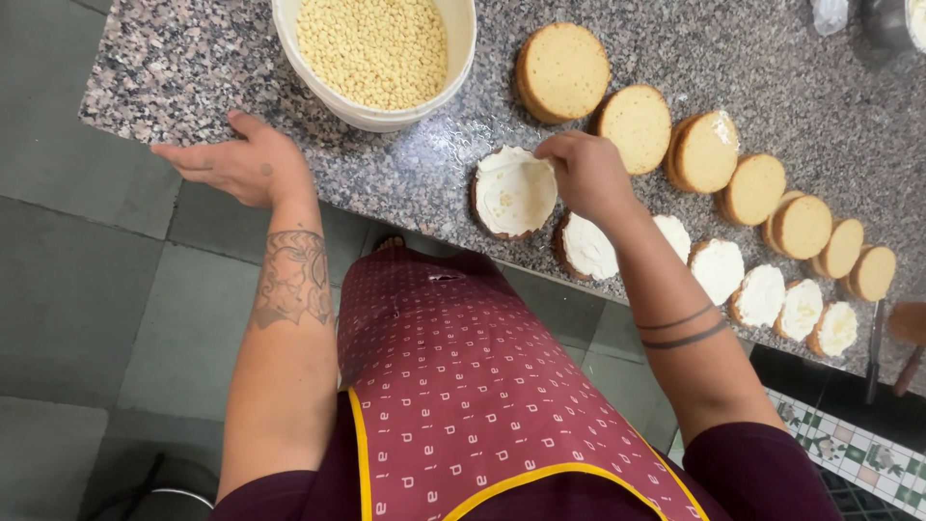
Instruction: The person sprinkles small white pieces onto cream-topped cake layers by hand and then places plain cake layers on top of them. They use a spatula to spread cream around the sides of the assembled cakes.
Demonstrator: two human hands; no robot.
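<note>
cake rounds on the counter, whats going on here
A person in a maroon apron stands at a granite counter. The right hand touches the edge of the nearest cream-covered cake round, first in a row of creamed rounds. Behind it runs a row of plain sponge rounds. The left hand rests on the counter edge near a white tub of pale pellets.

bench: speckled granite | white tub of pale pellets between hands | plain sponge rounds beyond right hand | cream-topped rounds beside it
</note>
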